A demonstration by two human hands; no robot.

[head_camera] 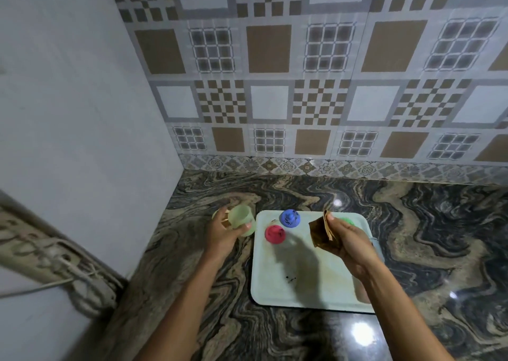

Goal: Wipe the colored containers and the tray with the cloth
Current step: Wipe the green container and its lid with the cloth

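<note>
The left hand holds a pale yellow-green cup, fingers wrapped around it, over the counter just left of the tray. The right hand grips a folded brown cloth above the tray's back part.

I think one cup is being wiped now. Next, the cloth has to meet the cup and rub it all over.

Count: one cloth and one tray. On the tray stand a blue container and a red container, close together. A green container peeks out behind the right hand. With the held cup, that makes four. Some dark crumbs lie on the tray.
</note>
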